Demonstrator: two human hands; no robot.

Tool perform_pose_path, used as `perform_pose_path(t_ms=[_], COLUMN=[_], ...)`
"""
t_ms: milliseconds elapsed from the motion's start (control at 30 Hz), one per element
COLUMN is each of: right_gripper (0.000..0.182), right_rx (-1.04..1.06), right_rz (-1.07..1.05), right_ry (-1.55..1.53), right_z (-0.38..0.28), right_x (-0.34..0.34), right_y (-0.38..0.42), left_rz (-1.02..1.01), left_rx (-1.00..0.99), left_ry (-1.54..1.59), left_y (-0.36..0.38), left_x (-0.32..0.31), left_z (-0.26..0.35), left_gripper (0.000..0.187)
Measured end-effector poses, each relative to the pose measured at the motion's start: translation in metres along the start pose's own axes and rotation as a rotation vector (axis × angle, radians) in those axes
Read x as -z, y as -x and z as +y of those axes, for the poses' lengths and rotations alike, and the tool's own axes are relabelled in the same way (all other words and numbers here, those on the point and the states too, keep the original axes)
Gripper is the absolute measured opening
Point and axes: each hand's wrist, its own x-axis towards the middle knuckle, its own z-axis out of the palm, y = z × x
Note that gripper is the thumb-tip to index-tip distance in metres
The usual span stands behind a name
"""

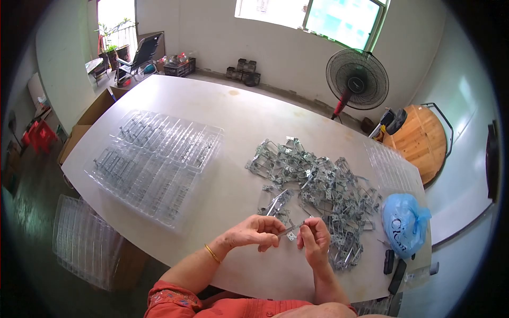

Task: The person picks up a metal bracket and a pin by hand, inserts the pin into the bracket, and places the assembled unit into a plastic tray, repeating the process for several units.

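Between my two hands, near the front of the white table (pixel 233 196), is a small grey metal bracket (pixel 289 231). My left hand (pixel 260 233) pinches its left end between thumb and fingers. At its right end, the fingertips of my right hand (pixel 315 238) are closed on it. Just beyond my hands lies a large heap of similar metal brackets (pixel 323 185), tangled together. To the left stand clear plastic trays (pixel 175 204), stacked, with rows of metal parts in some of their slots. Fine details of the held bracket are too small to make out.
A blue plastic bag (pixel 405 222) sits at the right edge, near a black object (pixel 389 261) and a clear bottle (pixel 421 273). More clear trays (pixel 392 167) lie at the far right. Below the left edge are stacked trays (pixel 87 241). A fan (pixel 357 79) stands behind the table.
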Motion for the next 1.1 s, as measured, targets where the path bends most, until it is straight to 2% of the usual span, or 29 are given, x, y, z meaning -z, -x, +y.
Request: perform_pose_path(t_ms=[333,867,1100], right_gripper=[0.004,0.003,0.003], right_rx=[0.021,0.06,0.062], right_rz=[-0.007,-0.017,0.039], right_ry=[0.013,0.007,0.091], right_z=[-0.0023,0.0017,0.0003], right_x=[-0.0027,-0.0045,-0.005], right_y=[0.0015,0.0013,0.0022], left_rz=[0.017,0.061,-0.004], left_rx=[-0.025,-0.017,-0.046], left_ry=[0.022,-0.026,0.004], left_y=[-0.0017,0.0002,-0.0034], left_x=[-0.0001,0.0014,0.0013], left_z=[-0.0012,-0.0004,-0.003], left_gripper=[0.037,0.041,0.035])
